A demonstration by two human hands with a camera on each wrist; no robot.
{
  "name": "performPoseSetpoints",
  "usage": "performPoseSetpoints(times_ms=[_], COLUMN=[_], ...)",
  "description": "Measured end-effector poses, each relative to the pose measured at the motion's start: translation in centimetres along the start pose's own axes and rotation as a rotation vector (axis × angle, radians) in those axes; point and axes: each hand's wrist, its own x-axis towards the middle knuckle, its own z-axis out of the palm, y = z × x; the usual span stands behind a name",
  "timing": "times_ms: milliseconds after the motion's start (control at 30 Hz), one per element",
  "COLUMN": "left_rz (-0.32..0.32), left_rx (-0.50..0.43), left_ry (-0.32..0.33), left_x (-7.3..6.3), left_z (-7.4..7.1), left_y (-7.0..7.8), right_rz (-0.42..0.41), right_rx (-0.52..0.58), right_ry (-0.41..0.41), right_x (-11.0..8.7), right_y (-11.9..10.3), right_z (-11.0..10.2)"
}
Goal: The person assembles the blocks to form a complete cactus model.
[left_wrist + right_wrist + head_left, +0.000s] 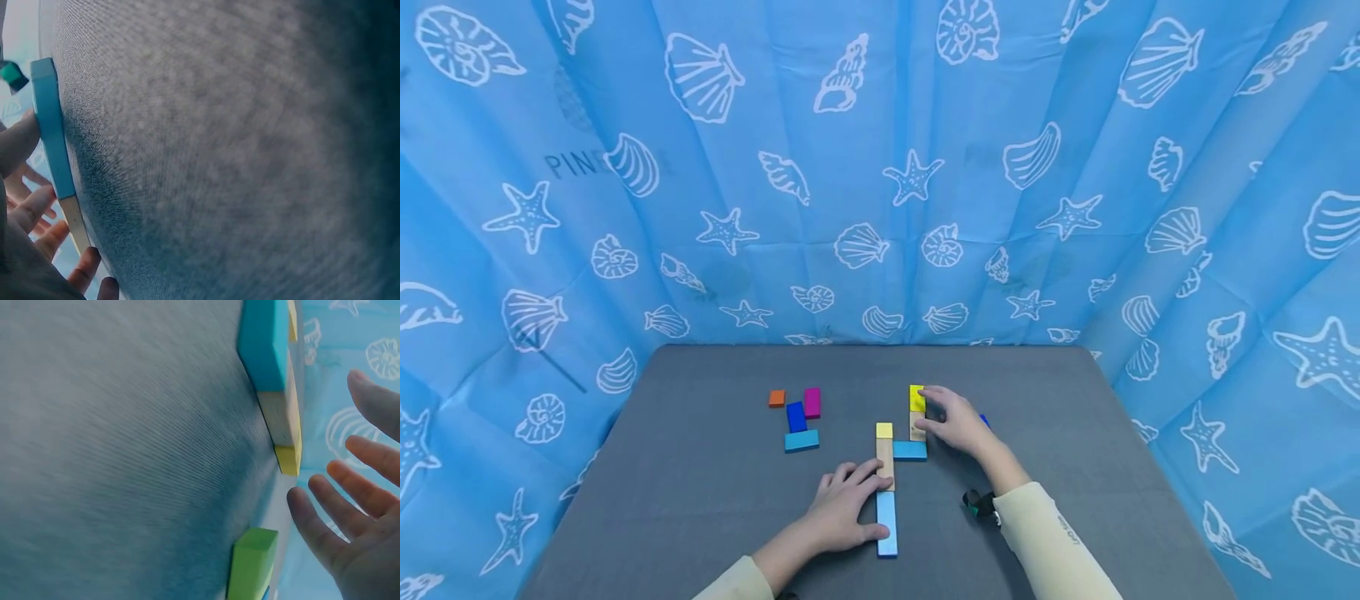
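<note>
My left hand (842,512) lies with fingers spread along a column of blocks. Its thumb touches a light blue block (887,508), and the fingertips reach a long plain wood block (885,454). A pale yellow block (884,430) caps the far end of that column. From its right side a teal block (910,451) runs across to a shorter wood block (917,427), with a bright yellow block (916,402) beyond. Over these last two hover the loosely bent fingers of my right hand (962,425); the right wrist view shows nothing between them.
Left of the columns sit loose orange (777,398), magenta (812,402), dark blue (797,417) and teal (801,440) blocks. A green block (253,562) lies beside the right hand, and a blue one (984,420) peeks out behind it. A shell-patterned curtain (880,167) surrounds the grey table (700,517).
</note>
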Motion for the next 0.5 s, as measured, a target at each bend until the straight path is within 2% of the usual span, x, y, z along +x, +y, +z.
performPoseSetpoints(times_ms=[133, 300, 500], left_rz=[0.005, 0.002, 0.004], left_rx=[0.012, 0.024, 0.03], left_ry=[0.007, -0.001, -0.004], left_x=[-0.1, 0.0, 0.1], left_z=[-0.1, -0.2, -0.3], left_y=[0.0, 0.0, 0.2], right_rz=[0.022, 0.03, 0.055], right_rx=[-0.013, -0.08, -0.122], right_ry=[-0.058, -0.129, -0.159], right_x=[-1.0, -1.4, -1.7], right_y=[-0.6, -0.7, -1.0], right_z=[0.7, 1.5, 1.7])
